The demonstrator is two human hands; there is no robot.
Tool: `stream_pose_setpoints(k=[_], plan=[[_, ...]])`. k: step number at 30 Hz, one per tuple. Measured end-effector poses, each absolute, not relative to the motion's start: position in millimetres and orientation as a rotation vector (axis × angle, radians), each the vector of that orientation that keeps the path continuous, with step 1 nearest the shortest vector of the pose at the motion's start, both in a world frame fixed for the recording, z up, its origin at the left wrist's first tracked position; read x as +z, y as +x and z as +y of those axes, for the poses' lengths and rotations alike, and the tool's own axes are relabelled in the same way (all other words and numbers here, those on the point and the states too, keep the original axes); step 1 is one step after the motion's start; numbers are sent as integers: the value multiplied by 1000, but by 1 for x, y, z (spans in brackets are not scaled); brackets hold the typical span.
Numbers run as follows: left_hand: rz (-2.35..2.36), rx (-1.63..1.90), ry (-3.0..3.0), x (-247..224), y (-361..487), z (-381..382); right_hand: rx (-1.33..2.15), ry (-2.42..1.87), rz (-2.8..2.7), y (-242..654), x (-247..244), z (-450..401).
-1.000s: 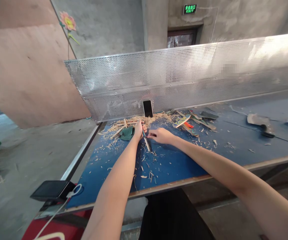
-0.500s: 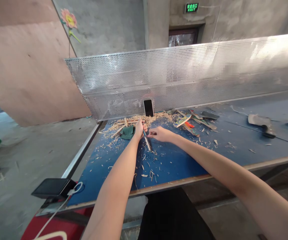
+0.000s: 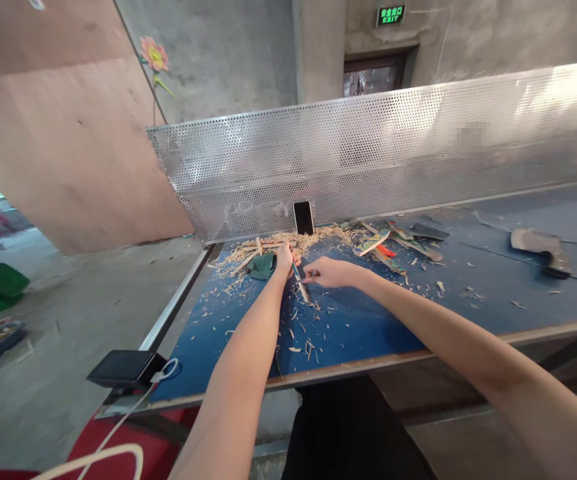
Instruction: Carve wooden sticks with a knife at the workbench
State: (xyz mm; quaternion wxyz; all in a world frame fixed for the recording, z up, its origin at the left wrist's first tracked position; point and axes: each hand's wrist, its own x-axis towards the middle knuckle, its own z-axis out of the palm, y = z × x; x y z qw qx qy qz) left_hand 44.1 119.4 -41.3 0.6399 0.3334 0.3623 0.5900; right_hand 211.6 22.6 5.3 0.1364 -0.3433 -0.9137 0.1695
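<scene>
A narrow wooden strip (image 3: 303,291), pale at its lower end and bluish higher up, slants down toward the table. My left hand (image 3: 285,259) is closed around its upper part. Close on the right, my right hand (image 3: 324,272) is closed in a pinch on a small, thin, blade-like tool that crosses the strip; most of it is hidden by the fingers. Curled wood shavings (image 3: 238,288) lie around both hands. A dark green cloth-like piece (image 3: 262,267) rests just left of my left hand, beside some wooden sticks (image 3: 248,259).
A phone (image 3: 303,218) leans against the perforated metal screen (image 3: 268,157). Painted wood scraps (image 3: 372,244) lie to the right, with a cleaver-like blade (image 3: 533,244) beyond them on the blue table (image 3: 358,333). A black device (image 3: 123,369) with a white cable sits at the left corner.
The camera view has turned slightly left, so everything sits further right. My right hand has shifted a little along the strip, while my left hand keeps its grip.
</scene>
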Motion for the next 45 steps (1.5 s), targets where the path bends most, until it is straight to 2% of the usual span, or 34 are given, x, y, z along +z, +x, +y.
stream_pose_setpoints(k=[5, 8, 13, 19, 31, 45], plan=[[855, 1320, 781, -41, 47, 121, 37, -1109, -2726, 216, 4, 19], [868, 1321, 777, -42, 49, 123, -101, -1177, -2672, 218, -3, 24], [852, 1313, 786, -44, 48, 125, -41, -1137, -2639, 218, -7, 28], [874, 1326, 769, -42, 49, 122, 224, -1120, -2606, 211, 3, 24], [878, 1337, 787, -47, 52, 120, 346, -1036, -2699, 215, 11, 17], [920, 1323, 781, -42, 53, 122, -89, -1150, -2676, 216, -1, 20]])
